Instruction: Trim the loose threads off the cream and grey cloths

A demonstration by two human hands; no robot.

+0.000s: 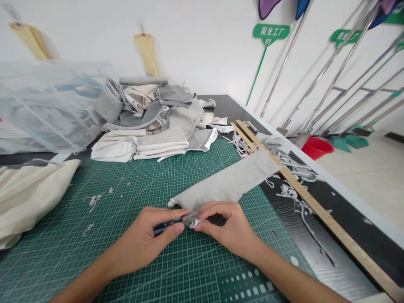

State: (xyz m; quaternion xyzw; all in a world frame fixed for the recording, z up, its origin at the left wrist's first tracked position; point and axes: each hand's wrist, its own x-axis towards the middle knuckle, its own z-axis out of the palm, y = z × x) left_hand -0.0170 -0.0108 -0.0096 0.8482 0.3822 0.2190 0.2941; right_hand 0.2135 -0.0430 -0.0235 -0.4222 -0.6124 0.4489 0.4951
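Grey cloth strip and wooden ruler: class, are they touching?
Touching. The head view shows the grey cloth strip's far end lying over the wooden ruler.

Green sign, upper line: the green sign (270,33) on the white wall carried white Chinese characters reading "阳光工厂".
Green sign, lower line: the number "01" stood beneath the characters, also white.
Second green sign: a second green sign (342,37) to the right sat partly behind metal poles; its lettering could not be read.
Cutting mat: the green cutting mat (132,235) showed printed grid lines and white squares; no figures were legible.
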